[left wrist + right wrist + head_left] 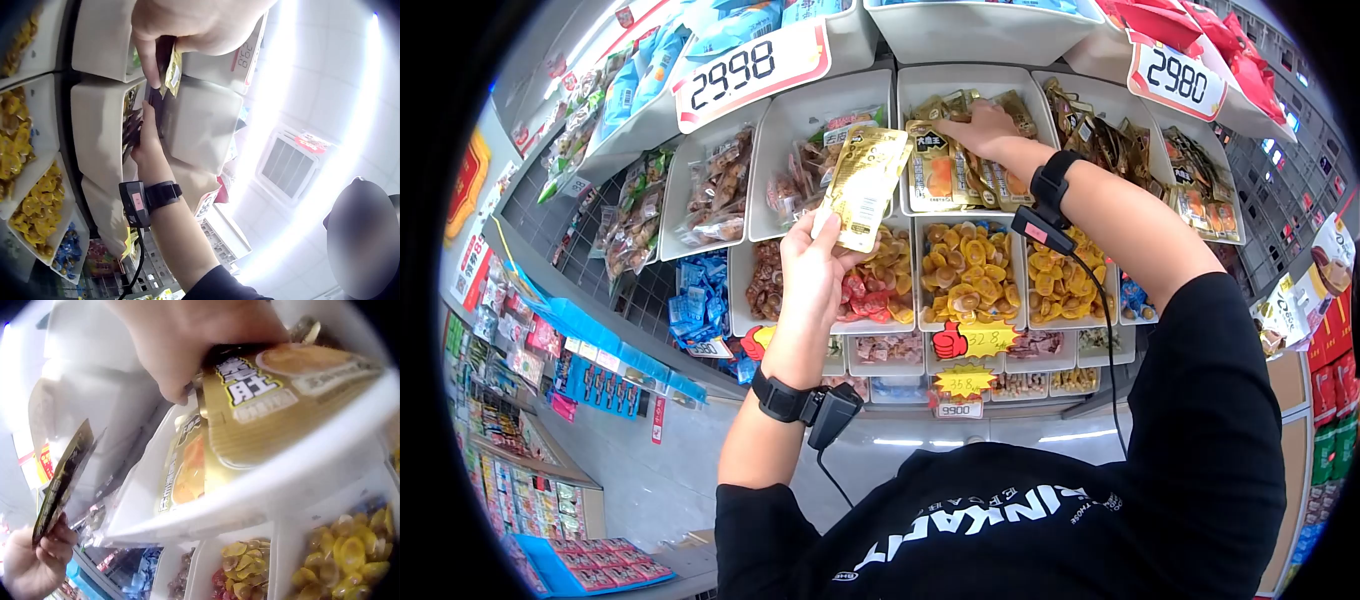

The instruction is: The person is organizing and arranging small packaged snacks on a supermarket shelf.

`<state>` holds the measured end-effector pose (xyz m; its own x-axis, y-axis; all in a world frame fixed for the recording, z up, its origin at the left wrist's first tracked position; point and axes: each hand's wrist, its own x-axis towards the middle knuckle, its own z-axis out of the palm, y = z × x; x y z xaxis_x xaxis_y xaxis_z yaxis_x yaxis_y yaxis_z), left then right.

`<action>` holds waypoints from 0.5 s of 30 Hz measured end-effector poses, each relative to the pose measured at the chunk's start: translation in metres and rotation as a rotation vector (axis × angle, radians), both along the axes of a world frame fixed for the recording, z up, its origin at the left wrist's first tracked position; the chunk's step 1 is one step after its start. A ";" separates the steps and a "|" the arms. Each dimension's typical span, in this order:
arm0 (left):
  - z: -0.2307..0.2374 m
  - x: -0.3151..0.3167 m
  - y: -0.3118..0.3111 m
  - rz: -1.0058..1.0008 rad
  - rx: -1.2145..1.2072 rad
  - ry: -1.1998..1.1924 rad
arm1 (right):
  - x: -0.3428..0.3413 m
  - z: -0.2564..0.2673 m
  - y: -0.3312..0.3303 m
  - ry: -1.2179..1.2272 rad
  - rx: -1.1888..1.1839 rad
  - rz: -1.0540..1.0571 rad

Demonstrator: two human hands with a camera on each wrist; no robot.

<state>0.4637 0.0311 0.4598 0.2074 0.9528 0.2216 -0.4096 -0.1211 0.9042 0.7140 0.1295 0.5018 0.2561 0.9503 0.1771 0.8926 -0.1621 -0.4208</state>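
Note:
In the head view my left hand [815, 262] pinches the lower end of a gold packet [866, 188], whose back with a barcode faces up. My right hand [983, 130] reaches into a white bin [1045, 120] of gold packets [935, 165]. The right wrist view shows this hand [200, 337] over the packets [275, 394], its fingertips partly hidden behind them, so I cannot tell whether it grips one. Across from it, the left hand [34, 562] holds its packet [62, 481] upright.
Bins of brown snack packs [718, 185] and dark packs [1100, 130] flank the gold ones. Yellow-wrapped pieces [970, 270] fill bins nearer the body. Price signs [752, 75] hang above, below an upper row of bins [990, 35]. A cable runs from the right wrist.

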 end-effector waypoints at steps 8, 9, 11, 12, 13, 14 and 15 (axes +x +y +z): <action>-0.005 -0.006 0.001 0.004 0.005 -0.024 | 0.030 0.015 -0.025 -0.122 0.077 0.335; -0.005 -0.006 0.001 0.005 0.004 -0.025 | 0.036 0.015 -0.031 -0.237 0.166 0.469; -0.006 -0.006 0.001 -0.004 0.000 -0.018 | 0.045 0.012 -0.041 -0.353 0.255 0.605; -0.007 -0.006 0.002 -0.003 -0.001 -0.019 | 0.047 0.009 -0.048 -0.392 0.213 0.623; -0.008 -0.006 0.002 -0.005 -0.001 -0.019 | 0.047 0.007 -0.052 -0.431 0.171 0.639; -0.009 -0.005 0.002 -0.009 -0.001 -0.017 | 0.046 0.003 -0.055 -0.457 0.140 0.633; -0.008 -0.003 0.002 -0.015 -0.002 -0.015 | 0.047 0.000 -0.056 -0.455 0.139 0.627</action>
